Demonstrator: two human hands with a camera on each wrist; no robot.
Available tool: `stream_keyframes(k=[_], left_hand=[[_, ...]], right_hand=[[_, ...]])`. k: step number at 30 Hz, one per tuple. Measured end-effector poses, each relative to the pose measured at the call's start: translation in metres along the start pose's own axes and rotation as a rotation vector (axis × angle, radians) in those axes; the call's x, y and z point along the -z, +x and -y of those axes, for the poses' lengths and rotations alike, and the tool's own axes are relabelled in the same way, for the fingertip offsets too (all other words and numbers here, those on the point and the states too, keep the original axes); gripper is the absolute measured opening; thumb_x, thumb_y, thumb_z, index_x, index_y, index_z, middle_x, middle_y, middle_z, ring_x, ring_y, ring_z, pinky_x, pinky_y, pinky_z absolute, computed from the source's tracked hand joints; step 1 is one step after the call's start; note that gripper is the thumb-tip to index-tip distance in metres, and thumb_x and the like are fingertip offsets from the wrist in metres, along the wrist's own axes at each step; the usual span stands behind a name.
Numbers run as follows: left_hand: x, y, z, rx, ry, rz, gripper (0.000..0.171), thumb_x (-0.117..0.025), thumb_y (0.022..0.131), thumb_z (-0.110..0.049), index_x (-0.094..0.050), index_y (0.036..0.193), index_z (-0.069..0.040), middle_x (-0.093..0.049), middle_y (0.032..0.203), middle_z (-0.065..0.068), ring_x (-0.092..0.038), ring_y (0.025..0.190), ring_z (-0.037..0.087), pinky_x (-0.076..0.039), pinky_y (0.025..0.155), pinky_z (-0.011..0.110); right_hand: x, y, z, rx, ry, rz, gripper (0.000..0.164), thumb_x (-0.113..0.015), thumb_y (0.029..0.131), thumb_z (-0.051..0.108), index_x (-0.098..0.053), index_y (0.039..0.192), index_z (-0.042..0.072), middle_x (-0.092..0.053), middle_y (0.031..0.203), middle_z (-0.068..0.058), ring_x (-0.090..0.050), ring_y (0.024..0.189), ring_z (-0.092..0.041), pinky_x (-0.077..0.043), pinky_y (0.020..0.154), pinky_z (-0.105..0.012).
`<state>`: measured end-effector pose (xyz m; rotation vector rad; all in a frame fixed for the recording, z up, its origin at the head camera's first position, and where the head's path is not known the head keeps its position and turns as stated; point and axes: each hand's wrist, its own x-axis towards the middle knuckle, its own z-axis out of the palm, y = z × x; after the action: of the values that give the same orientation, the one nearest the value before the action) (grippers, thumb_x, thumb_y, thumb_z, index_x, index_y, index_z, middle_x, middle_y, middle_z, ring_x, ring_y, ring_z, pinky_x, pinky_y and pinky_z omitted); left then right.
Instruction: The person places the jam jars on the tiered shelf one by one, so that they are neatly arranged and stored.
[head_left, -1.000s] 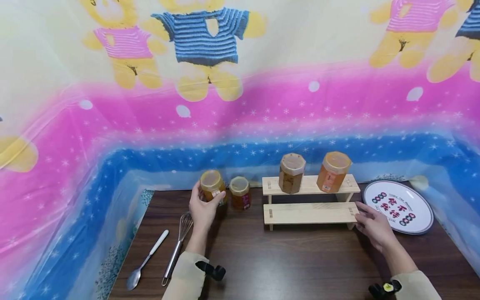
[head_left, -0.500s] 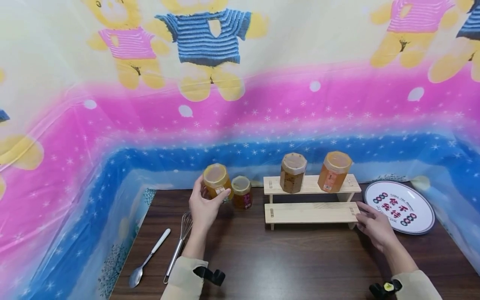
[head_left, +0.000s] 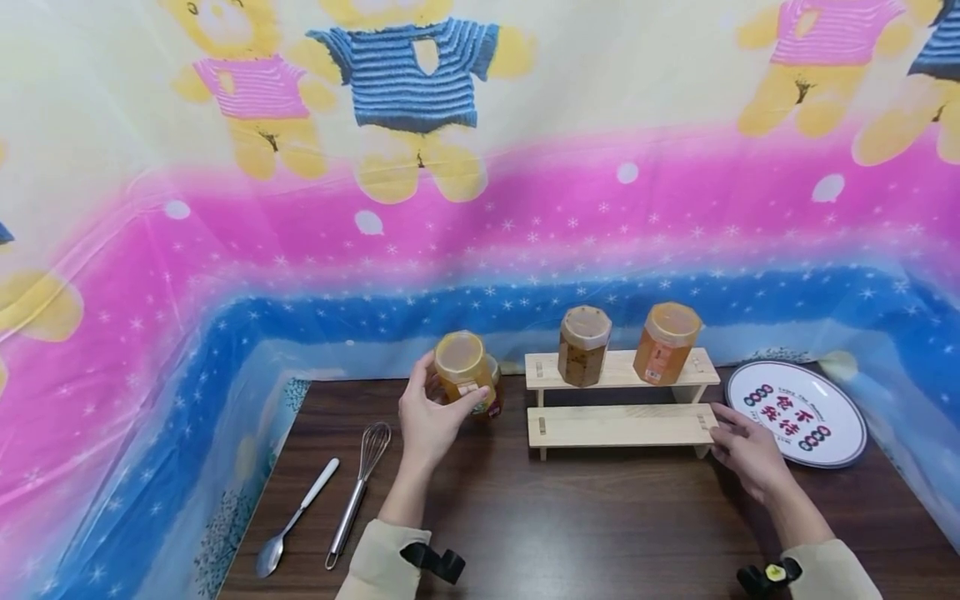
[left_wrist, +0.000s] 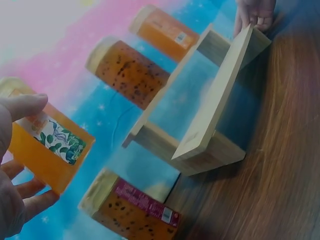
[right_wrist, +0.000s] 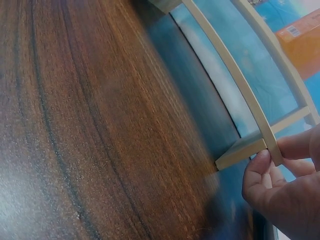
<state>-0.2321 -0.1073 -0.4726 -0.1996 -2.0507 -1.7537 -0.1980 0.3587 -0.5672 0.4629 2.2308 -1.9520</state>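
My left hand (head_left: 433, 423) grips an octagonal jar of amber honey (head_left: 459, 357), thumb on one side and fingers on the other. In the left wrist view this jar shows a leafy label (left_wrist: 61, 142) and is held up off the table. A smaller jar with a magenta label (left_wrist: 142, 206) stands below it on the table, mostly hidden behind it in the head view. My right hand (head_left: 750, 457) pinches the right end of the lower board of a two-tier wooden rack (head_left: 622, 427). On its upper tier stand a dark speckled jar (head_left: 585, 348) and an orange jar (head_left: 667, 346).
A whisk (head_left: 360, 492) and a white-handled spoon (head_left: 300, 512) lie on the dark wooden table (head_left: 585, 525) at the left. A white plate with red lettering (head_left: 797, 412) is to the right of the rack. A patterned cloth (head_left: 480, 233) hangs behind.
My left hand has lifted the amber jar and carried it to the right, in front of the smaller jar. The right hand has stayed at the rack's end.
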Motion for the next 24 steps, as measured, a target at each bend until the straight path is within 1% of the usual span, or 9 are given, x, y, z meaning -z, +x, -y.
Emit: stream_keyframes(k=[3, 6, 12, 14, 15, 19, 21, 22, 24], left_hand=[[-0.008, -0.003, -0.001, 0.004, -0.006, 0.009, 0.083, -0.099, 0.069, -0.010, -0.060, 0.142, -0.015, -0.066, 0.128, 0.010, -0.065, 0.113, 0.029, -0.056, 0.093, 0.052], [-0.016, -0.007, -0.001, 0.004, 0.001, 0.024, 0.083, -0.100, 0.068, -0.011, -0.061, 0.141, -0.017, -0.068, 0.126, 0.007, -0.066, 0.112, 0.026, -0.057, 0.092, 0.048], [-0.038, -0.016, -0.001, -0.003, -0.018, 0.106, 0.082, -0.100, 0.069, -0.019, -0.061, 0.141, -0.024, -0.069, 0.124, 0.001, -0.068, 0.111, 0.021, -0.059, 0.089, 0.041], [-0.046, -0.019, -0.002, 0.002, -0.027, 0.124, 0.082, -0.100, 0.070, -0.019, -0.061, 0.141, -0.023, -0.069, 0.125, 0.002, -0.068, 0.112, 0.022, -0.059, 0.090, 0.042], [-0.050, -0.021, -0.008, 0.009, -0.026, 0.133, 0.082, -0.099, 0.070, -0.016, -0.061, 0.141, -0.021, -0.070, 0.124, 0.004, -0.068, 0.112, 0.024, -0.059, 0.090, 0.045], [-0.067, -0.028, -0.012, 0.013, -0.037, 0.185, 0.080, -0.099, 0.071, -0.019, -0.060, 0.141, -0.023, -0.069, 0.124, -0.001, -0.067, 0.113, 0.023, -0.058, 0.091, 0.045], [-0.075, -0.031, -0.013, 0.007, -0.047, 0.212, 0.080, -0.099, 0.071, -0.022, -0.060, 0.141, -0.026, -0.069, 0.124, -0.004, -0.066, 0.115, 0.020, -0.058, 0.092, 0.042], [-0.079, -0.031, -0.008, -0.004, -0.055, 0.224, 0.079, -0.099, 0.072, -0.025, -0.060, 0.141, -0.030, -0.068, 0.125, -0.007, -0.065, 0.115, 0.017, -0.057, 0.093, 0.040], [-0.087, -0.033, -0.009, -0.005, -0.066, 0.234, 0.080, -0.099, 0.071, -0.026, -0.060, 0.140, -0.032, -0.068, 0.125, -0.008, -0.066, 0.115, 0.015, -0.057, 0.093, 0.040]], right_hand=[[0.000, 0.000, 0.001, -0.008, 0.001, 0.001, 0.062, -0.045, 0.111, 0.013, -0.018, 0.166, 0.006, -0.034, 0.153, -0.027, -0.058, 0.101, -0.001, -0.056, 0.089, -0.026], [0.000, -0.001, 0.001, -0.018, 0.003, 0.002, 0.062, -0.045, 0.111, 0.013, -0.018, 0.166, 0.006, -0.033, 0.154, -0.027, -0.058, 0.101, -0.002, -0.056, 0.089, -0.027], [0.000, -0.001, 0.003, -0.021, -0.002, -0.007, 0.062, -0.045, 0.111, 0.014, -0.018, 0.166, 0.006, -0.033, 0.154, -0.027, -0.057, 0.103, -0.004, -0.056, 0.089, -0.027], [0.000, -0.001, 0.003, -0.020, -0.005, -0.010, 0.061, -0.045, 0.111, 0.014, -0.018, 0.166, 0.006, -0.033, 0.154, -0.027, -0.057, 0.104, -0.005, -0.056, 0.089, -0.027], [0.000, -0.001, 0.003, -0.019, -0.007, -0.010, 0.062, -0.045, 0.111, 0.014, -0.019, 0.166, 0.006, -0.033, 0.154, -0.027, -0.057, 0.104, -0.005, -0.056, 0.089, -0.027], [0.000, 0.000, 0.001, -0.011, -0.009, -0.009, 0.061, -0.044, 0.110, 0.014, -0.019, 0.166, 0.006, -0.032, 0.155, -0.027, -0.057, 0.105, -0.005, -0.055, 0.089, -0.026], [0.000, 0.000, 0.001, -0.008, -0.009, -0.008, 0.061, -0.044, 0.111, 0.014, -0.019, 0.166, 0.006, -0.032, 0.155, -0.027, -0.057, 0.105, -0.005, -0.055, 0.089, -0.026], [0.000, 0.000, 0.001, -0.007, -0.009, -0.008, 0.061, -0.044, 0.111, 0.014, -0.019, 0.166, 0.006, -0.032, 0.155, -0.027, -0.057, 0.105, -0.005, -0.055, 0.089, -0.026], [0.000, 0.000, 0.001, -0.007, -0.009, -0.007, 0.061, -0.044, 0.111, 0.014, -0.019, 0.166, 0.006, -0.032, 0.155, -0.027, -0.057, 0.105, -0.005, -0.055, 0.090, -0.026]])
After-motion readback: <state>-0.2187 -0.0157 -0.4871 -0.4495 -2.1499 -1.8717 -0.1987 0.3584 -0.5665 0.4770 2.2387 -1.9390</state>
